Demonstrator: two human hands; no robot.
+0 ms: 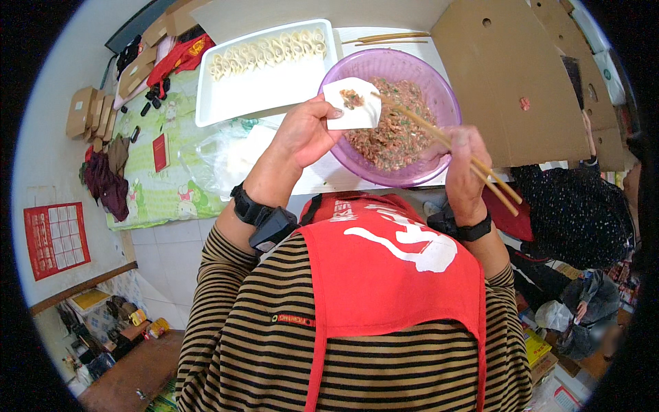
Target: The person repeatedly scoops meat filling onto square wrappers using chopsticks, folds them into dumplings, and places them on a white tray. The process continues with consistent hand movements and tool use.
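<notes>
My left hand [315,126] pinches a square white dough wrapper [355,119] by its near left corner, over the left rim of a purple plastic bowl [452,103]. A small dab of minced filling [352,99] lies on the wrapper. In my right hand [466,159] is a pair of wooden chopsticks [427,126], their tips at the wrapper's right edge. Minced filling with green bits [394,139] fills much of the bowl. Left of it, a white tray [242,103] bears rows of folded dumplings [270,54] along its far side. A stack of wrappers [247,154] lies by my left forearm, partly in clear plastic.
More chopsticks [391,37] lie behind the bowl. Cardboard sheets [504,77] stand at the back and right of the white table. A bed with a green patterned cover [175,139] is at the left. People sit at the right, one in a dark speckled garment [576,216].
</notes>
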